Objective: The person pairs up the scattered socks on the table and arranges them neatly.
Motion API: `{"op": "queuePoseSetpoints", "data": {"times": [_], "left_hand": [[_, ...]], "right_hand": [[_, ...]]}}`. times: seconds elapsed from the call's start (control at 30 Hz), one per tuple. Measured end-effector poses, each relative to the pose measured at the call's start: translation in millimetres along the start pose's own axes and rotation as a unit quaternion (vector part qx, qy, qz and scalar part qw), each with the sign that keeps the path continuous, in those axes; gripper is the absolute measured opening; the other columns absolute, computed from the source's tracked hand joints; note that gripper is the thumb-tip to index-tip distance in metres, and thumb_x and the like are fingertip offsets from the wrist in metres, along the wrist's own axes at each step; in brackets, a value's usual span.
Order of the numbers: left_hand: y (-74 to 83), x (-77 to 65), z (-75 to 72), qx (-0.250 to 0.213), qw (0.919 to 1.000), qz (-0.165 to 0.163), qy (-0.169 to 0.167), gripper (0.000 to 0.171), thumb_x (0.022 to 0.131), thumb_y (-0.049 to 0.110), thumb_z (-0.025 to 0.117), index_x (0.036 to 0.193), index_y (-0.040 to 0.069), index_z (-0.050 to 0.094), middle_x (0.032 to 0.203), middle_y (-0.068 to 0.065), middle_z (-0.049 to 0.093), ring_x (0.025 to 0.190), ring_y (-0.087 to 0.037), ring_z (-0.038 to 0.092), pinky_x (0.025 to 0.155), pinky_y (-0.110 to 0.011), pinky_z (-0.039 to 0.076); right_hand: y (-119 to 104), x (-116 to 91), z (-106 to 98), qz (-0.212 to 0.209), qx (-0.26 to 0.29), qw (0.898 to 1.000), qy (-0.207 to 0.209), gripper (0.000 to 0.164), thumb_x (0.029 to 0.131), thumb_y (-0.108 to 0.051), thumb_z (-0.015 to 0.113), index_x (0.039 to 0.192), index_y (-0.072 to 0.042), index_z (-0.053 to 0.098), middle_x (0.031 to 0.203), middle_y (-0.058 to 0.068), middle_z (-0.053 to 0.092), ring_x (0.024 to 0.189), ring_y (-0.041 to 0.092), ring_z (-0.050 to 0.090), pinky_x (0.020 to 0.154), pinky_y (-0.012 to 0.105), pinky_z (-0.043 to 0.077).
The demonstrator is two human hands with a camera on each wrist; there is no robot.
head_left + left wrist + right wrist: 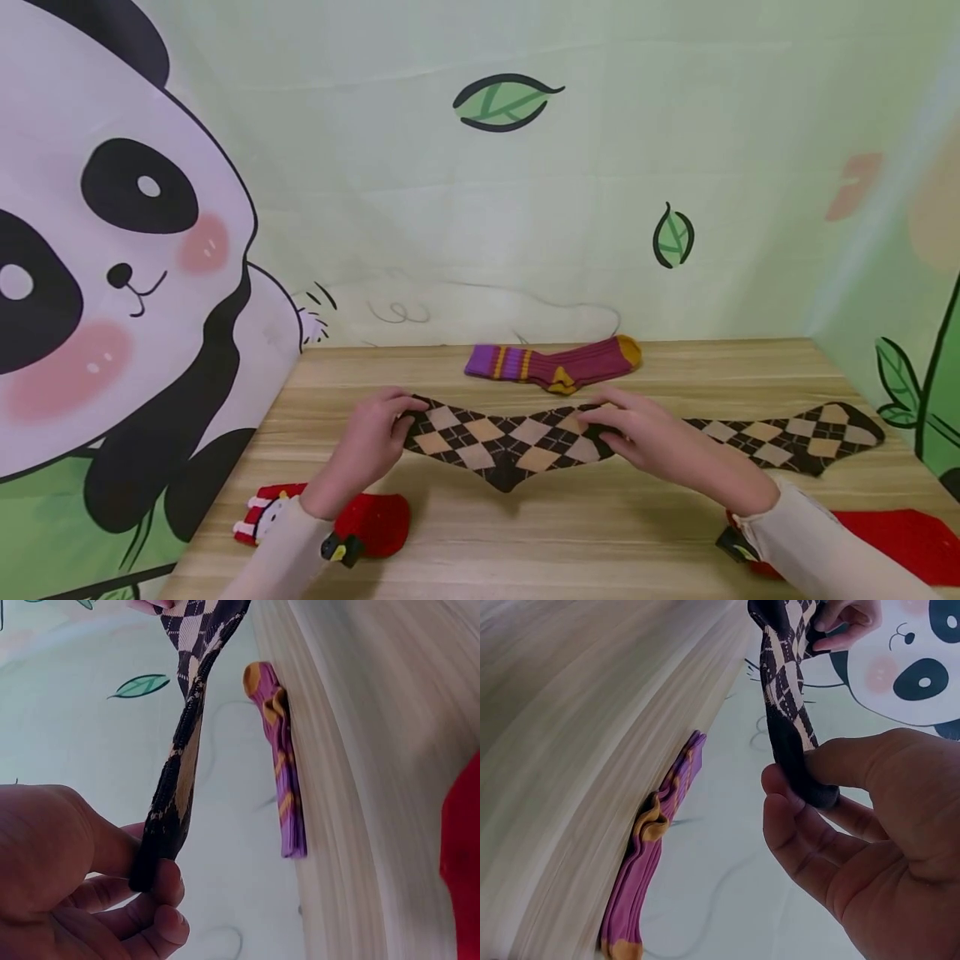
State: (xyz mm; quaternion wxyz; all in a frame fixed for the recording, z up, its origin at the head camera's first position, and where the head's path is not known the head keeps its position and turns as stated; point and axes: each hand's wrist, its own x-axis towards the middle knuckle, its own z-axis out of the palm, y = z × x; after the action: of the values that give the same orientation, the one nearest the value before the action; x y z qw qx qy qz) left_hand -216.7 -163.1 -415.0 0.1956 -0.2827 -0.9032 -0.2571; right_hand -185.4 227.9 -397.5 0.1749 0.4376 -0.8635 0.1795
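Broadly, a printed panda (60,142) fills the left of your head view, cropped by that edge, above a wooden tabletop (525,533). Mid-frame, your left hand (371,433) and right hand (637,429) each pinch one end of an argyle sock (517,437), raised between them; the wrist views show the fingertips gripping its black ends, which the head view largely hides. Your right forearm (712,471) covers one end of a second argyle sock (787,437). Your arms interrupt a red piece (892,542), lower right, and a red sock (382,521), lower left. The purple sock (555,367), upper centre of the tabletop, shows whole there, but its toe is cut off in the right wrist view.
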Motion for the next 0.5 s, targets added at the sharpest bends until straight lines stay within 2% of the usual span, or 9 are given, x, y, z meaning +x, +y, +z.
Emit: {"op": "queuePoseSetpoints", "data": {"times": [0.17, 0.3, 0.5], "left_hand": [[7.0, -0.9, 6.3, -0.002, 0.9999, 0.005, -0.012, 0.026, 0.085, -0.016, 0.071, 0.102, 0.002, 0.078, 0.102, -0.009, 0.07, 0.091, -0.026, 0.068, 0.079, -0.039, 0.06], [11.6, -1.9, 12.4, -0.004, 0.9997, 0.01, -0.021, 0.026, 0.084, -0.017, 0.071, 0.102, 0.002, 0.078, 0.102, -0.009, 0.07, 0.092, -0.026, 0.069, 0.08, -0.039, 0.06], [17.9, -3.3, 21.3, -0.013, 0.9991, 0.022, -0.034, 0.026, 0.085, -0.017, 0.07, 0.102, 0.001, 0.078, 0.103, -0.009, 0.071, 0.094, -0.026, 0.07, 0.082, -0.04, 0.059]], "right_hand": [[2, -10, -1, 0.01, -0.008, 1.0, -0.004, 0.04, 0.081, 0.012, 0.079, 0.118, -0.003, 0.074, 0.116, 0.012, 0.067, 0.092, 0.023, 0.069, 0.074, 0.031, 0.06], [5, -18, -1, -0.002, -0.015, 1.0, 0.003, 0.042, 0.077, 0.013, 0.081, 0.116, -0.003, 0.075, 0.114, 0.012, 0.067, 0.093, 0.024, 0.069, 0.075, 0.033, 0.06], [5, -30, -2, 0.004, -0.006, 1.0, -0.005, 0.044, 0.077, 0.013, 0.081, 0.117, -0.004, 0.074, 0.113, 0.008, 0.066, 0.094, 0.021, 0.068, 0.076, 0.03, 0.06]]}}
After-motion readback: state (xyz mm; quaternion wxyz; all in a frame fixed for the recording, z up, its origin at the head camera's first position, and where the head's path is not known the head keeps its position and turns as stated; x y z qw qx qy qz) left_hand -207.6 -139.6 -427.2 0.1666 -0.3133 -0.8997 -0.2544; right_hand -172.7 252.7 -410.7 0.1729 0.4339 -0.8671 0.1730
